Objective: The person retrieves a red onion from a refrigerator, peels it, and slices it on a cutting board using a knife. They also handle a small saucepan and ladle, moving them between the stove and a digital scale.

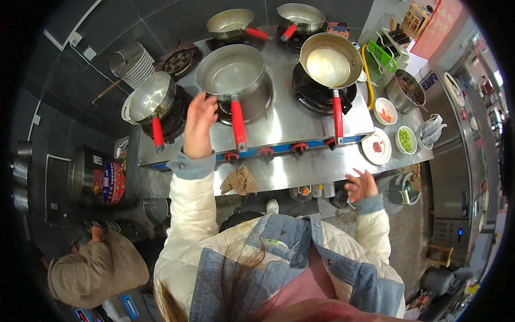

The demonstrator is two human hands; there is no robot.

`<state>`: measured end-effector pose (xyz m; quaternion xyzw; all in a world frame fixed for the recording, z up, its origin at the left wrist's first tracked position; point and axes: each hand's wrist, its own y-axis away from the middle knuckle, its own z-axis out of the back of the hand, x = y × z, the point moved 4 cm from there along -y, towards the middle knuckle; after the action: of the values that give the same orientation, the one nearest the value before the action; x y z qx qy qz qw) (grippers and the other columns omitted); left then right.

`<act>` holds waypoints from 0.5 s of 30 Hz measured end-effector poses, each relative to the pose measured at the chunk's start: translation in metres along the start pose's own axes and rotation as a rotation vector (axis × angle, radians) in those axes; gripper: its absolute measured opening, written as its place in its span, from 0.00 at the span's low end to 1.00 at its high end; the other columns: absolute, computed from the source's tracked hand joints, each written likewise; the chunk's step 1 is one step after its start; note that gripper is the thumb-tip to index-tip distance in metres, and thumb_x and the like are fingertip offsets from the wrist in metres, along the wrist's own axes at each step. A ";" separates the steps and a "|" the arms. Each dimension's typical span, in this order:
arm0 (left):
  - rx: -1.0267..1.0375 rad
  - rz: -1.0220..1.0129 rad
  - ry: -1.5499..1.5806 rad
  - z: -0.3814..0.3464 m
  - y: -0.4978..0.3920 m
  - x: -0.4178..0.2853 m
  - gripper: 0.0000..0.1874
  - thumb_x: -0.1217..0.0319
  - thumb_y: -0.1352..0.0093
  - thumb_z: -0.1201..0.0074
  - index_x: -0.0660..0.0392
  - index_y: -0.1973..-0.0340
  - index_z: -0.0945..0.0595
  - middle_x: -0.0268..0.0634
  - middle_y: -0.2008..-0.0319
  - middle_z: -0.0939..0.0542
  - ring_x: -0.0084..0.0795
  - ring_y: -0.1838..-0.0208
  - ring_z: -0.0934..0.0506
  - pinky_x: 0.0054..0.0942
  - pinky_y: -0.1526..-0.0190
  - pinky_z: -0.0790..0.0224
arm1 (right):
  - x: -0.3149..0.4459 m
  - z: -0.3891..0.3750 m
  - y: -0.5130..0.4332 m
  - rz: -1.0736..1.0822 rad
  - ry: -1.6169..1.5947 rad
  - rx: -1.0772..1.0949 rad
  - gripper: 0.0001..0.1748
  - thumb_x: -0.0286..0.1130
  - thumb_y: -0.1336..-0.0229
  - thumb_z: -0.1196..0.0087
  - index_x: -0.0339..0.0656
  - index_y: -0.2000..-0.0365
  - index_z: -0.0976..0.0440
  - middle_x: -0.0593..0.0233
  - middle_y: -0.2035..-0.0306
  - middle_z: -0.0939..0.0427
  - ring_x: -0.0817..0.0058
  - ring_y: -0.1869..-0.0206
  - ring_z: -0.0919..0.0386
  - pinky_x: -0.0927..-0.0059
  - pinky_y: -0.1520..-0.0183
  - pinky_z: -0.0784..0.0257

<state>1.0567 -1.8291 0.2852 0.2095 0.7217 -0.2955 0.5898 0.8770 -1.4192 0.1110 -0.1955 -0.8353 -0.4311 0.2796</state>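
Note:
My left hand (pixel 200 124) is raised over the stove's front left, fingers apart and holding nothing, just left of the red handle of a large steel saucepan (pixel 231 70). A smaller red-handled pan (pixel 151 96) sits on the burner farther left. My right hand (pixel 361 185) hangs empty in front of the counter edge, fingers spread, below a white plate (pixel 385 157) with a small piece of red food. A worn pan (pixel 329 66) rests on the right burner. A crumpled brown cloth (pixel 239 180) lies on the steel ledge before the stove.
Two more pans (pixel 230 25) (pixel 301 18) stand at the back. To the right are bowls of chopped green (pixel 405 140) and orange-red food (pixel 385 111), and a steel pot (pixel 405 90). Another person (pixel 98 269) is at lower left. Bottles (pixel 318 190) stand below the counter.

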 end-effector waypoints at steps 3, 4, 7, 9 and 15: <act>0.254 0.065 0.356 -0.039 -0.055 -0.025 0.27 0.62 0.31 0.58 0.61 0.40 0.41 0.49 0.45 0.33 0.38 0.43 0.34 0.34 0.43 0.44 | -0.043 0.010 0.017 -0.079 -0.013 0.000 0.29 0.57 0.43 0.58 0.46 0.51 0.36 0.61 0.59 0.25 0.68 0.67 0.24 0.67 0.70 0.29; 0.375 0.117 0.508 -0.059 -0.082 -0.029 0.28 0.61 0.32 0.55 0.60 0.40 0.41 0.47 0.45 0.32 0.38 0.43 0.34 0.35 0.43 0.44 | -0.056 0.007 0.019 -0.118 -0.046 0.026 0.29 0.57 0.44 0.58 0.46 0.51 0.35 0.61 0.59 0.25 0.67 0.67 0.25 0.66 0.69 0.29; 0.148 0.313 0.385 -0.111 -0.177 -0.014 0.34 0.58 0.33 0.55 0.63 0.38 0.47 0.54 0.38 0.44 0.51 0.38 0.39 0.41 0.39 0.46 | -0.097 -0.008 0.020 -0.236 -0.097 0.030 0.29 0.57 0.44 0.57 0.46 0.52 0.33 0.61 0.60 0.24 0.66 0.66 0.25 0.64 0.66 0.30; 0.003 0.358 0.152 -0.134 -0.245 -0.002 0.34 0.59 0.33 0.54 0.62 0.37 0.47 0.54 0.38 0.44 0.52 0.38 0.39 0.44 0.41 0.43 | -0.118 -0.020 0.013 -0.277 -0.123 0.055 0.28 0.56 0.44 0.57 0.47 0.51 0.33 0.60 0.60 0.24 0.65 0.65 0.25 0.62 0.63 0.30; 0.212 0.111 -1.002 -0.133 -0.339 0.092 0.26 0.64 0.33 0.56 0.54 0.40 0.39 0.51 0.41 0.38 0.49 0.43 0.34 0.47 0.48 0.34 | -0.142 -0.006 0.015 -0.182 -0.142 -0.061 0.26 0.54 0.43 0.55 0.48 0.52 0.33 0.57 0.60 0.25 0.64 0.61 0.27 0.60 0.55 0.32</act>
<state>0.7195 -1.9941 0.2731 0.1387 0.3044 -0.3994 0.8536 0.9963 -1.4279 0.0321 -0.1571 -0.8538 -0.4651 0.1734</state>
